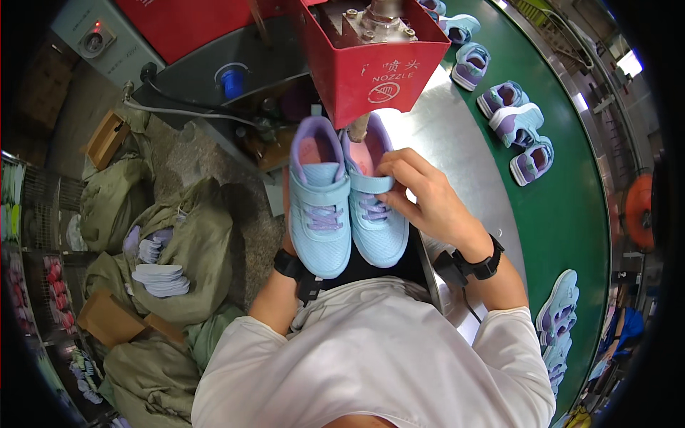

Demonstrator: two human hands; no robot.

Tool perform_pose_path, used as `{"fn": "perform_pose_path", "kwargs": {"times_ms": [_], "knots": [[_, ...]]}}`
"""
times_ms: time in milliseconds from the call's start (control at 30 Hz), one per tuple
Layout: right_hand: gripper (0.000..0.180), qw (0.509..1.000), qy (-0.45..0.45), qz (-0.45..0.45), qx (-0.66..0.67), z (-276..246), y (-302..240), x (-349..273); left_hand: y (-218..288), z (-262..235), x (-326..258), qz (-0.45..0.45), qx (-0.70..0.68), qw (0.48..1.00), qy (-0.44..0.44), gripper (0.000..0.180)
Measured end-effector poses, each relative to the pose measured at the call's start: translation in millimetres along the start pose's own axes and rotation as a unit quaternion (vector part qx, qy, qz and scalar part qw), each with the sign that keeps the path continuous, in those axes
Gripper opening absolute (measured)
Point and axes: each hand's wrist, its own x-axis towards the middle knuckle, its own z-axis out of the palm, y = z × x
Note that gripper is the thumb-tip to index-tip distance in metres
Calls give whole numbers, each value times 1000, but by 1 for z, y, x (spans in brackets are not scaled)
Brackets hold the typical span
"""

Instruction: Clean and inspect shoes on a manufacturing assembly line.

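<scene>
Two light blue sneakers (320, 235) with lilac linings and laces sit side by side, toes toward me, under the red nozzle housing (378, 78). Behind the left one, my left hand (287, 203) supports the pair; most of its fingers are hidden by the shoes. The thumb and fingers of my right hand (421, 187) pinch the end of the strap (372, 184) on the right sneaker. A nozzle tip (358, 128) points down at that shoe's opening, where a pink insole (365, 153) shows.
To the right, several matching sneakers lie along a green conveyor belt (564, 228), beyond a shiny metal edge (492, 171). Olive sacks (207, 235), one holding white soles (160, 278), and cardboard boxes (110, 317) crowd the floor at left. A grey control box (107, 43) stands far left.
</scene>
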Motion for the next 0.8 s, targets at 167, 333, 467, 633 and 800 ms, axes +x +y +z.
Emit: {"fn": "perform_pose_path", "kwargs": {"times_ms": [167, 333, 467, 633, 800], "knots": [[30, 997, 37, -63, -16, -6, 15, 39, 10, -12, 21, 12, 7, 1000, 3, 67], [32, 998, -2, -66, 20, -9, -25, 5, -10, 42, -31, 26, -25, 998, 45, 67], [30, 997, 10, -77, 2, -24, -40, 7, -13, 50, -51, 46, -35, 997, 53, 68], [25, 996, -73, -25, 53, -30, -25, 18, -10, 28, -47, 76, 88, 989, 95, 55], [24, 996, -73, -15, -49, -51, 23, 13, -27, 89, 16, -44, 88, 992, 79, 61]]}}
